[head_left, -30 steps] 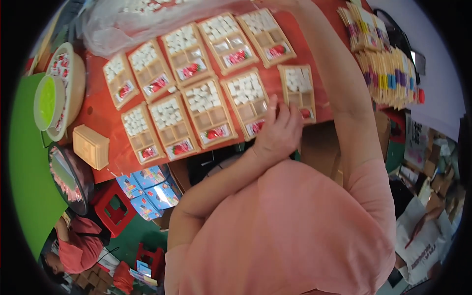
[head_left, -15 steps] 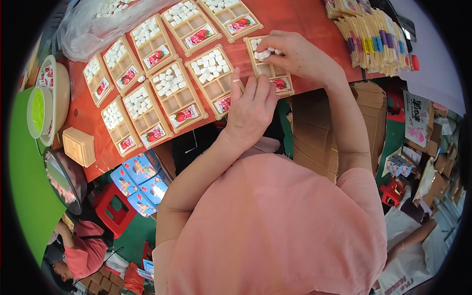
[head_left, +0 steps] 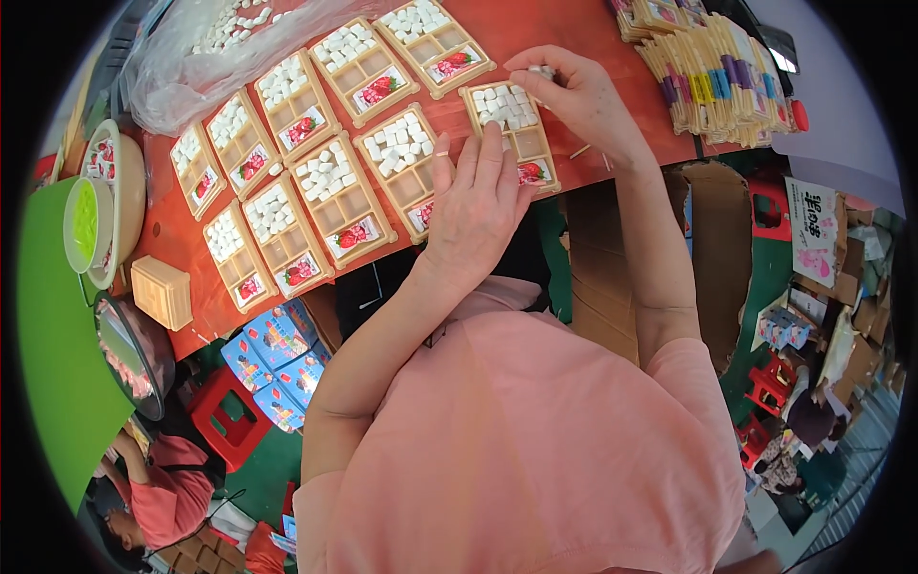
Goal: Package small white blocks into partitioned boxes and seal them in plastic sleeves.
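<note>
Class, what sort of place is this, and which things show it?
Probably a small packing workshop: rows of matching beige trays hold white pieces, banded beige stacks lie at right, and blue boxes sit near the red table.

Partly covered by your left hand [head_left: 475, 206], the tan tray [head_left: 527, 146] lies flat, white chunks [head_left: 507, 103] filling its far section beyond those fingertips, a strawberry-printed packet [head_left: 534, 173] nearer you. Your right hand [head_left: 585, 100] pinches small white pieces [head_left: 544, 72].
</note>
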A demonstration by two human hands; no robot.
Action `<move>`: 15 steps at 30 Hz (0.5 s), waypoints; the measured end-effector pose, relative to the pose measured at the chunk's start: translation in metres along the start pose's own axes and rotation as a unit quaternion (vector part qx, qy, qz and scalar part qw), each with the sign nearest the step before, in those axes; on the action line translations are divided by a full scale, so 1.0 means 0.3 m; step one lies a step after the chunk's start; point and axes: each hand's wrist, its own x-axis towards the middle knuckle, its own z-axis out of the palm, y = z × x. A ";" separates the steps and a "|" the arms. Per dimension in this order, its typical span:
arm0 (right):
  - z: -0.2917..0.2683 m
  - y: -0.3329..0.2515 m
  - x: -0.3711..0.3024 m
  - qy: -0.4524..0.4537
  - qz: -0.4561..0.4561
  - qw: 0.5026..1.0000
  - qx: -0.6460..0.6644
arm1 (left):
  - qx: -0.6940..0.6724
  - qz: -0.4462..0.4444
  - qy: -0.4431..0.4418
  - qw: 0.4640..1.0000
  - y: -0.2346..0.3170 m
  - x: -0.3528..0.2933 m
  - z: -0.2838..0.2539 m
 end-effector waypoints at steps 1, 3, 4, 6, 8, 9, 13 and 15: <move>0.016 -0.009 0.002 -0.002 -0.017 1.000 0.008 | 0.000 0.002 0.000 1.000 -0.004 -0.003 0.002; 0.043 -0.006 0.014 0.011 -0.039 0.999 -0.006 | 0.020 0.019 0.006 1.000 -0.015 -0.011 0.009; 0.053 -0.004 0.018 0.021 -0.060 0.998 -0.020 | 0.021 0.019 0.005 1.000 -0.019 -0.010 0.007; 0.061 -0.001 0.022 0.012 -0.048 0.999 -0.011 | 0.017 0.015 -0.015 1.000 -0.026 -0.003 0.003; 0.064 0.009 0.021 0.004 -0.035 0.999 -0.002 | 0.013 0.012 -0.011 1.000 -0.025 0.007 0.004; 0.068 0.019 0.017 0.019 -0.028 0.999 0.028 | 0.008 0.009 -0.006 1.000 -0.024 0.011 0.003; 0.044 0.018 0.002 0.028 0.002 0.998 0.057 | 0.001 0.003 -0.019 1.000 -0.023 0.037 -0.010; 0.024 -0.007 -0.024 0.018 0.002 1.000 0.023 | 0.011 -0.002 -0.036 0.999 -0.028 0.044 -0.015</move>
